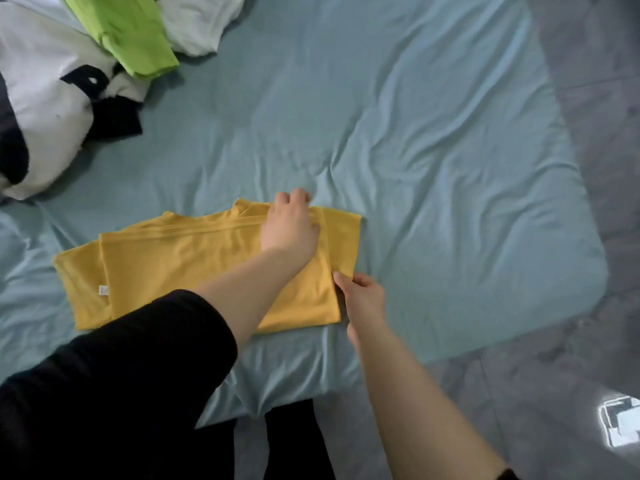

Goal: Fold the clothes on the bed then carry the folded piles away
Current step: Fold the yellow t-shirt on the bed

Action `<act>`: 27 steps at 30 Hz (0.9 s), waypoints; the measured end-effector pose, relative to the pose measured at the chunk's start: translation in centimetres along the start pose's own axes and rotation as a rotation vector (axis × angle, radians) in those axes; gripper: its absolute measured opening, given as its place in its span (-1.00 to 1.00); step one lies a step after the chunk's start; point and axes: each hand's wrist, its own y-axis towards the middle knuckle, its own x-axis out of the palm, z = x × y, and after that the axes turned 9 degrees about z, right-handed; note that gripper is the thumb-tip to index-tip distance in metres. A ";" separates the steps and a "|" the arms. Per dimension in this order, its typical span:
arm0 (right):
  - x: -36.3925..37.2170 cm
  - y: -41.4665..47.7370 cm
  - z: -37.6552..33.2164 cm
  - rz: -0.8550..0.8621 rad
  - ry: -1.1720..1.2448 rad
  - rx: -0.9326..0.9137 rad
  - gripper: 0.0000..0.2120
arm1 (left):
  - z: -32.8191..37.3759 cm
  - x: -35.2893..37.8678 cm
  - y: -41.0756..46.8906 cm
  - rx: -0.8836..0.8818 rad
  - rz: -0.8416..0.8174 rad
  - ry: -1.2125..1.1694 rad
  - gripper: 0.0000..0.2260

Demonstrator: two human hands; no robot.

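A soft yellow shirt lies folded into a long flat rectangle on the wrinkled teal bed sheet, near its front edge. The left hand rests on the shirt's far right end with its fingers bent over the edge. Blur hides whether they grip. The right hand pinches the near right corner between thumb and fingers. 2 crumpled garments, a green one and a white-and-black one, are cut off at the top left.
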 end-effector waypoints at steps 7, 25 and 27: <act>-0.6 0.7 -0.1 -0.012 -0.105 -0.015 -0.88 | -3.4 -2.0 1.0 0.019 -0.010 0.124 -0.84; 1.7 -2.0 1.2 0.247 -0.587 -0.503 -0.88 | 5.0 3.7 -0.9 -0.155 -0.167 0.212 -0.27; 1.7 -2.0 1.3 0.257 -0.678 -0.590 -0.89 | 4.7 3.2 -0.4 -0.151 -0.167 0.129 -0.47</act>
